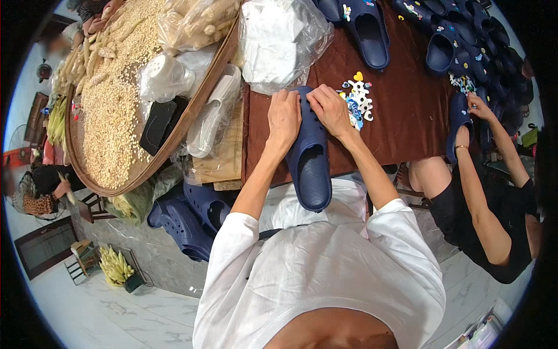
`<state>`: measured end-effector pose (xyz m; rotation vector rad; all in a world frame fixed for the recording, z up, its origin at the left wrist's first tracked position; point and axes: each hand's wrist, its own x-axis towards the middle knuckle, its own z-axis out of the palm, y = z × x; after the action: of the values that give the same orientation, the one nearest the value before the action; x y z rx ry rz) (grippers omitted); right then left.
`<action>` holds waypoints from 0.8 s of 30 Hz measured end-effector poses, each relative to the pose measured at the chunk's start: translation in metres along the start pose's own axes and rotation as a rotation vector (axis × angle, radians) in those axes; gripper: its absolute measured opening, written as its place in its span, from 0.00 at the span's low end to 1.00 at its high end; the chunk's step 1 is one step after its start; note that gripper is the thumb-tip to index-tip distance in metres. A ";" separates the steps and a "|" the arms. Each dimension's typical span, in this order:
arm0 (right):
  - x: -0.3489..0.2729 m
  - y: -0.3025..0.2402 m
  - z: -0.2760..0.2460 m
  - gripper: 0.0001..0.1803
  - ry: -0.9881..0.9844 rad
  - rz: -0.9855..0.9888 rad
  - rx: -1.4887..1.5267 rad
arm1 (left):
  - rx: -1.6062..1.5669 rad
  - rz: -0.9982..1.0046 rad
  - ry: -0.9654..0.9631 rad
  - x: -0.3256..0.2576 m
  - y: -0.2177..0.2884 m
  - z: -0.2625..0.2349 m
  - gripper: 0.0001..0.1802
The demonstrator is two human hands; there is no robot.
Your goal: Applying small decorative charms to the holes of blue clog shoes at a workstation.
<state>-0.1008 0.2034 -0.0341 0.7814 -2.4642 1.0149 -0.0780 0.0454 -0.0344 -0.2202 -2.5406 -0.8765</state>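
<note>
A navy blue foam clog (311,168) points away from me, its toe at the table's near part and its heel over my lap. My left hand (285,116) grips the left side of the toe, fingers curled around it. On the toe's other side, my right hand (331,109) is closed on the clog, thumb near the top. Whether a small piece is pinched under my fingers is hidden. Just right of my right hand lies a pile of small colourful shoe charms (358,104) on the brown tablecloth (407,116).
A decorated navy clog (369,35) lies ahead, with many more clogs (465,35) at far right. Left are a plastic bag of white material (279,43) and a wide basket (168,168) of corn kernels. Loose clogs (189,218) sit lower left. A co-worker's hand (479,107) works on another clog.
</note>
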 end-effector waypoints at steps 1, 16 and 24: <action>0.000 0.000 0.001 0.03 -0.005 0.013 0.010 | -0.031 -0.018 0.022 0.000 -0.002 0.000 0.07; -0.001 -0.016 -0.010 0.16 -0.086 0.078 -0.006 | -0.188 -0.118 0.136 -0.007 -0.003 0.003 0.07; 0.007 0.000 0.013 0.18 -0.139 0.248 0.117 | -0.190 -0.108 0.132 -0.006 -0.002 0.004 0.07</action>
<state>-0.1078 0.1915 -0.0396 0.6095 -2.6911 1.2401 -0.0750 0.0461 -0.0413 -0.0805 -2.3664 -1.1370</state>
